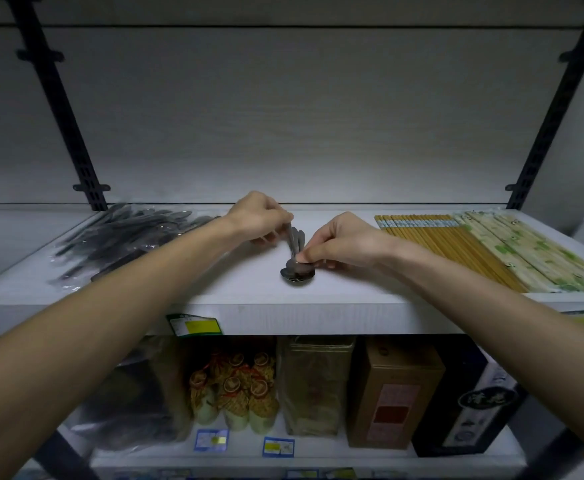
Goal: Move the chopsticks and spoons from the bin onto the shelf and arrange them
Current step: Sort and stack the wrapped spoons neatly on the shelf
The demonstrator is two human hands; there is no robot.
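1. A small stack of dark grey metal spoons (297,261) stands in the middle of the white shelf board (249,317), bowls nested on the board near its front edge, handles rising up and away.
2. The left hand (257,216) has its fingers (276,221) closed narrowly around the upper ends of the spoon handles, so the handles sit inside the grip and the bowls lie below and nearer than the fingertips.
3. The right hand (339,242) pinches the spoon necks just above the bowls; its fingertips (305,255) touch the stack from the right side.
4. How many spoons are in the stack I cannot tell; several bowls overlap.
5. Left of the left fingers, well apart, lies one heap of dark utensils in clear plastic wrap (124,233), too blurred to count.
6. Right of the right fingers lie two groups of chopsticks: a row of yellow wooden chopsticks (446,244), and beside it pale green-patterned wrapped chopsticks (533,251).
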